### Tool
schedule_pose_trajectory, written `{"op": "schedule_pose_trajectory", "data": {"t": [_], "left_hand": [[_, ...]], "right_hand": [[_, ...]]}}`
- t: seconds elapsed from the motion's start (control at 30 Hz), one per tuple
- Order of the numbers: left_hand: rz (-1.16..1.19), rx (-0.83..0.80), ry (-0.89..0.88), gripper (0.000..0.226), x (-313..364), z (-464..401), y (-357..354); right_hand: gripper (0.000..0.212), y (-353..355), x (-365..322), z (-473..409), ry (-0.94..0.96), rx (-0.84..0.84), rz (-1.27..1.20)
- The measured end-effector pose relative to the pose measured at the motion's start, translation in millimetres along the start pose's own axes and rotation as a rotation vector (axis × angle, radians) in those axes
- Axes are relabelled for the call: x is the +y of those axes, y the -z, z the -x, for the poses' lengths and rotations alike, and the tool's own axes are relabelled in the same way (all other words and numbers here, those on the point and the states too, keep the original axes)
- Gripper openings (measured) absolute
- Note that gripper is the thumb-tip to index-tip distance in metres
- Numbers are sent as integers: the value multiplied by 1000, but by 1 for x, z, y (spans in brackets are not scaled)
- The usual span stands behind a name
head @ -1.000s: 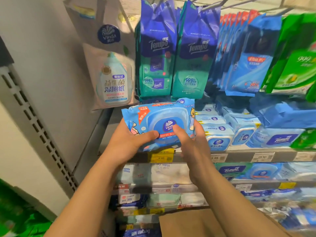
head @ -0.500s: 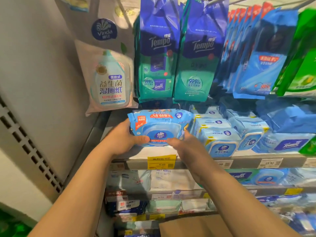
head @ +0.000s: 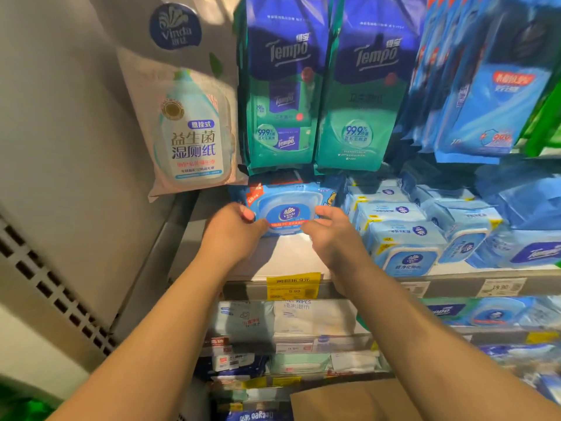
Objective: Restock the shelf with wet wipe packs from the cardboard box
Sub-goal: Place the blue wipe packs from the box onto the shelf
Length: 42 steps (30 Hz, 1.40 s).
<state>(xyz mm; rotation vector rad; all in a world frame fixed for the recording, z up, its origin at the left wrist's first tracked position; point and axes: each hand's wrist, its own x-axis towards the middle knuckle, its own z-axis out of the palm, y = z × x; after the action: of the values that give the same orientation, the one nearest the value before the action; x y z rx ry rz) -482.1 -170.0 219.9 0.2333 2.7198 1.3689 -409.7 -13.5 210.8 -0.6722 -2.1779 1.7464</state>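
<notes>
A flat light-blue plastic wet wipe pack with a round dark-blue logo on its lid (head: pixel 288 209) lies on the white shelf (head: pixel 291 256) at its left end, toward the back, face up. The left hand (head: pixel 233 227) grips the pack's near left corner, thumb on top and fingers curled under the edge. The right hand (head: pixel 326 230) holds the near right edge, its fingers bent against the pack's front. Just to the right of the pack stand rows of pale-blue lidded wipe packs (head: pixel 403 241), close beside the right hand, with darker blue soft packs (head: pixel 534 205) farther right. Directly above the pack hang two tall blue-and-green Tempo pouches (head: pixel 321 95), their lower edges just over its back. To their left a beige hanging pouch printed with a bottle shape (head: pixel 189 126) leans against the grey side panel (head: pixel 69 147); to their right hang bright blue pouches (head: pixel 485 86). A yellow price tag (head: pixel 293 285) sits on the shelf's front edge between the two forearms, which reach forward and slightly inward. Lower shelves hold white and blue packs (head: pixel 303 319), and a brown cardboard box (head: pixel 349 399) shows at the bottom.
</notes>
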Motion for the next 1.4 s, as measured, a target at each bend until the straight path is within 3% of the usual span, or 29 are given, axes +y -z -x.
{"op": "schedule_pose_trajectory", "data": {"t": [0.1, 0.2, 0.33, 0.43, 0.6, 0.8, 1.0, 1.2, 1.27, 1.4], "left_hand": [[74, -44, 13, 27, 1, -13, -6], [289, -121, 94, 23, 2, -20, -12], [539, -223, 197, 53, -6, -27, -15], [601, -256, 212, 30, -2, -20, -11], [734, -278, 291, 22, 0, -18, -5], [716, -266, 303, 9, 2, -22, -10], [629, -229, 279, 82, -11, -38, -19], [664, -262, 270, 81, -13, -38, -22], [651, -236, 260, 72, -7, -27, -20], [621, -171, 200, 77, 6, 3, -1]], "right_hand": [[64, -5, 1, -9, -62, -44, -141], [79, -12, 7, -17, -72, -63, -191], [73, -11, 13, -22, -63, -71, -198], [72, -9, 17, -24, -58, -64, -183], [70, -9, 20, -25, -44, -43, -129], [72, -11, 21, -24, -32, -37, -104], [72, -12, 21, -23, -36, -9, -97], [90, -15, 17, -21, -59, 7, -41], [88, -15, 11, -13, -75, -3, -47], [77, -8, -12, 19, -53, 29, -53]]}}
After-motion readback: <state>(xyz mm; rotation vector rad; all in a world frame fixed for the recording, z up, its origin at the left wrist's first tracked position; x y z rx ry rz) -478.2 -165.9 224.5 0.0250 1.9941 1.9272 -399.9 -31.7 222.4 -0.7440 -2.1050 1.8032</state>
